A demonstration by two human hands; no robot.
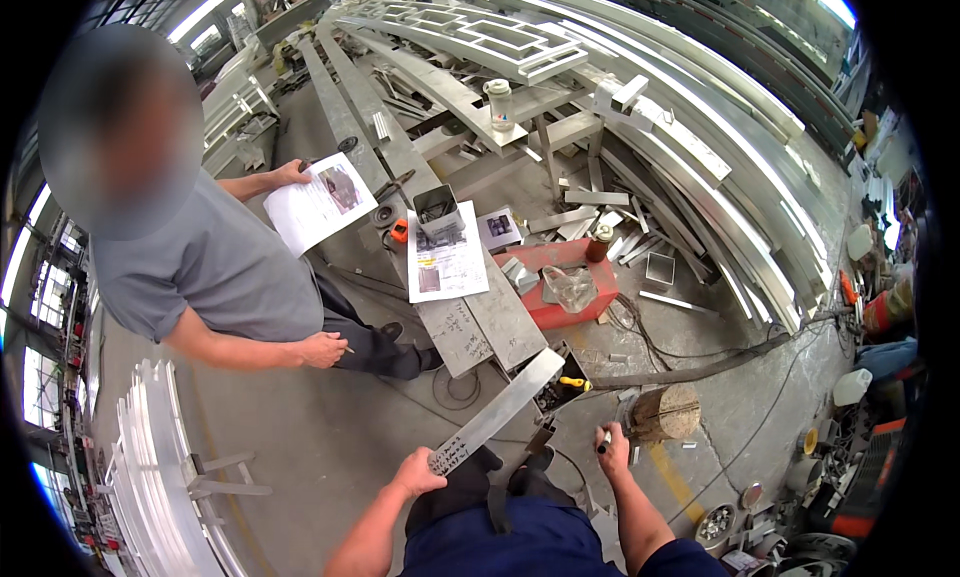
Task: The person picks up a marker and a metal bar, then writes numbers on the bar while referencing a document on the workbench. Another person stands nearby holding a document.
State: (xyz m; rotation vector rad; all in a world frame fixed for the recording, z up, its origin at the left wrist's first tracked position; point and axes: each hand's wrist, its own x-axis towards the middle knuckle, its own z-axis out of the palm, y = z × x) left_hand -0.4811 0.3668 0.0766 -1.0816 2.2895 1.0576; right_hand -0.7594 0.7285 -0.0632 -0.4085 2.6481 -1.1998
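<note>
My left hand (420,473) is closed round the near end of a long flat metal bar (505,407). Dark handwriting covers the bar beside my fingers, and its far end reaches over a dark box of small parts (562,389). My right hand (613,451), lower right of the bar, is closed on a short dark marker pen (603,441). Beyond the bar stands a metal bench (455,342) with writing on its top. A printed sheet (447,267) lies there under a square metal container (437,209) of small pieces. An orange tape measure (399,230) sits beside them.
At the left a co-worker in a grey shirt (220,247) holds printed papers (320,202) and a thin pen-like thing. A wooden stump (668,412) stands right of my hand. A red box (575,277), cables (650,347) and piled metal profiles (690,217) lie beyond.
</note>
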